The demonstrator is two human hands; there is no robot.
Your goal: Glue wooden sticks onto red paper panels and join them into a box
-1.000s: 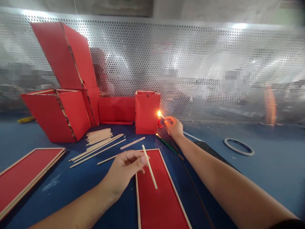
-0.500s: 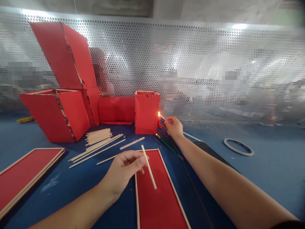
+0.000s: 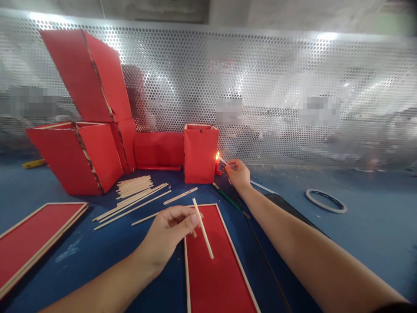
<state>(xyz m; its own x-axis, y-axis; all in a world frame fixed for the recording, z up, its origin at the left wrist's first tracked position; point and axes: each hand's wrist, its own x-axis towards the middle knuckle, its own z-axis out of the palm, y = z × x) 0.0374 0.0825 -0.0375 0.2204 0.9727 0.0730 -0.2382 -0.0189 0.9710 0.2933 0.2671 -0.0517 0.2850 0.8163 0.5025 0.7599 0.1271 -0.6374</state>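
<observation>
Wooden stick [image 3: 202,228], pinched near its upper end between thumb and fingers of the left hand [image 3: 169,237], slants over a red framed panel [image 3: 221,278] at 6 o'clock. Toward 12 o'clock, the right hand [image 3: 239,174] pinches a short thin rod [image 3: 223,161], its tip at the lit candle [image 3: 216,166], which stands at 3 o'clock of a red paper box [image 3: 201,154].

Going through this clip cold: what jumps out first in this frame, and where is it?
First, the small flame at centre, beside the upright red box, with the right hand holding a short stick to it. Next, the big red boxes stacked at far left against the perforated screen. Nearer, the left hand pinches a long stick over a framed red panel.
</observation>
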